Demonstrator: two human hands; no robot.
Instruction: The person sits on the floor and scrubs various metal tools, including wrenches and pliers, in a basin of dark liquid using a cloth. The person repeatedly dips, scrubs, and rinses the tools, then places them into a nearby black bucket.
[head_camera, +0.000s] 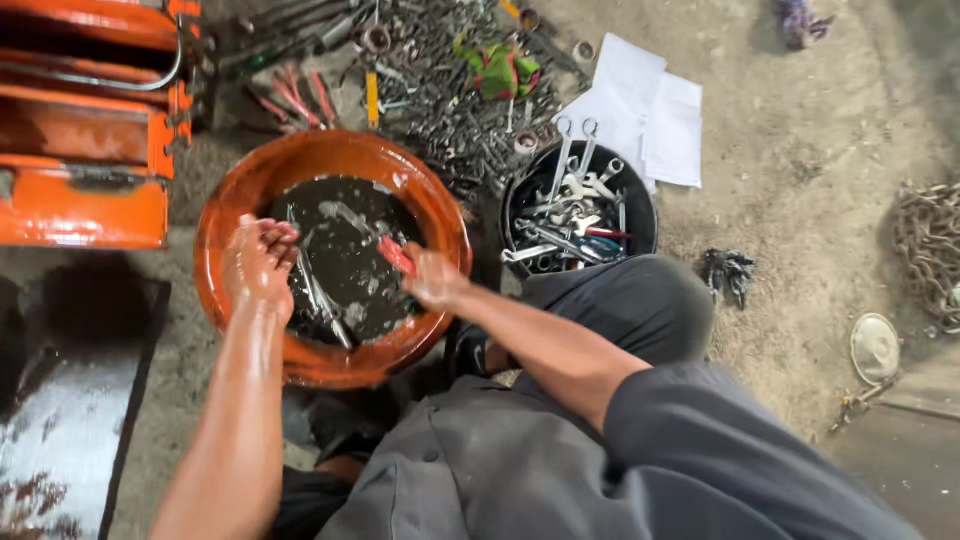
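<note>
An orange basin (240, 190) of dark, murky liquid sits on the sandy ground. The right hand (428, 277) is clenched around a red-handled tool (396, 256) at the basin's right side; its long axis runs diagonally, pointing up-left into the liquid. The left hand (258, 262) hangs loosely open over the left side, above wrenches (318, 292) lying in the liquid. A black bucket (640, 215) of wrenches stands just beside the basin.

— What's in the orange basin (232, 200)?
— Dark, dirty liquid and a few wrenches (318, 290). The left hand (258, 258) dips in at nine o'clock; the right hand (432, 277), at three, grips a red-handled tool (396, 256).
— And beside it?
— At two o'clock, a black bucket (640, 205) full of spanners (570, 215).
</note>
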